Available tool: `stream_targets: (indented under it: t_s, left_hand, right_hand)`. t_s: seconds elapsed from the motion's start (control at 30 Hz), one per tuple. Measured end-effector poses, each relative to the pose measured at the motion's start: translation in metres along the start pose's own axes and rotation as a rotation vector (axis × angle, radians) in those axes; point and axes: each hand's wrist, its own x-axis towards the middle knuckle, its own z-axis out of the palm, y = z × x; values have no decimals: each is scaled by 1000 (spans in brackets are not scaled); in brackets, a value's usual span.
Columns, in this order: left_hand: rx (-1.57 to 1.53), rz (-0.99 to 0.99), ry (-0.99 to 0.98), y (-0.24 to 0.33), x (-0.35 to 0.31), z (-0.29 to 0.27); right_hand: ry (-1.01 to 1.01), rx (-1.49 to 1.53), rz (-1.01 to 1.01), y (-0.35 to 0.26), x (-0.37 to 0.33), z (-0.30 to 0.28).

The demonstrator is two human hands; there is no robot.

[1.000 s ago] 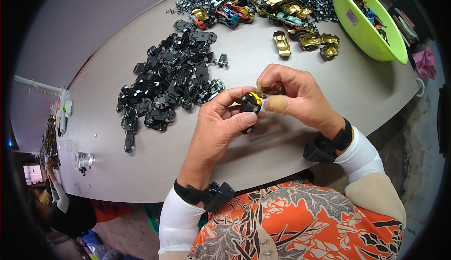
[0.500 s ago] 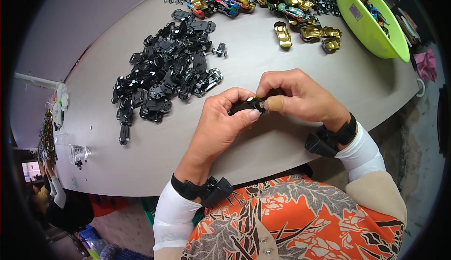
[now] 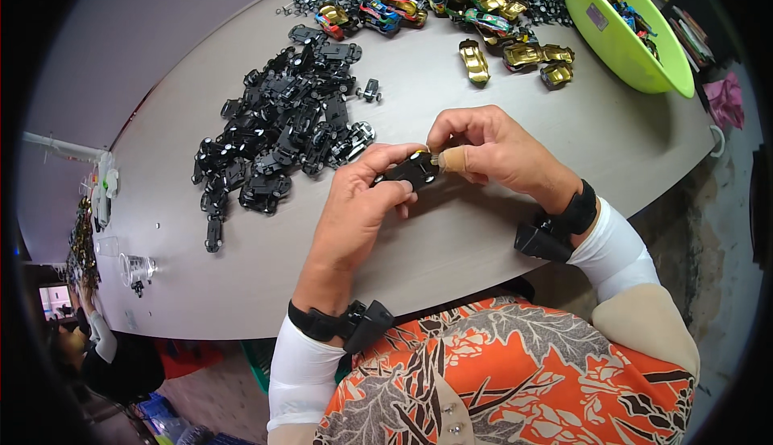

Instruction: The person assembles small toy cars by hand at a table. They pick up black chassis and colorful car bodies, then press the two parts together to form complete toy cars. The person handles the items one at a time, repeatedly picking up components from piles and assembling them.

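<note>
Gripping car [image 3: 411, 172] in left hand [image 3: 352, 203] above surface [image 3: 483, 244], showing underside, slanting long axis up-right; bunching right hand [image 3: 501, 158] at right end, hold unclear; hovering inside near edge [image 3: 209, 338], leaving room toward basin [image 3: 640, 71].

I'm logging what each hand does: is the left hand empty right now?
No, the left hand grips a toy car, its black underside showing, with the right hand at one end of it.
</note>
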Motion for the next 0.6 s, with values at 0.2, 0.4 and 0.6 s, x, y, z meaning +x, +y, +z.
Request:
stream_targets:
  t_s: [0.2,0.4,0.6]
  left_hand:
    - [-82,23,25,-3,4,-17]
    - [-266,52,73,-6,6,-14]
    - [-257,-4,-92,1,0,-4]
  right_hand:
    - [125,49,-63,-1,-2,2]
    - [-139,-22,-65,9,-4,14]
    - [5,16,-224,-1,-4,2]
